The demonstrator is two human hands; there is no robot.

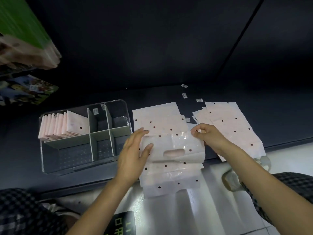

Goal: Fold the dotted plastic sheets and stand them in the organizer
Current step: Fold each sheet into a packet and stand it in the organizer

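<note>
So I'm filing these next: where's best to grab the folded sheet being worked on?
Pinch the folded sheet at its doubled near edge, coming from the right hand side: the left hand lies flat across its left edge, and the fold is stiffest.

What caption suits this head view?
Both hands, left hand and right hand, fold a dotted sheet beside the organizer.

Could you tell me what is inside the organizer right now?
The organizer holds folded sheets standing in its back-left compartment; the other compartments show nothing, partly hidden by dividers.
</note>
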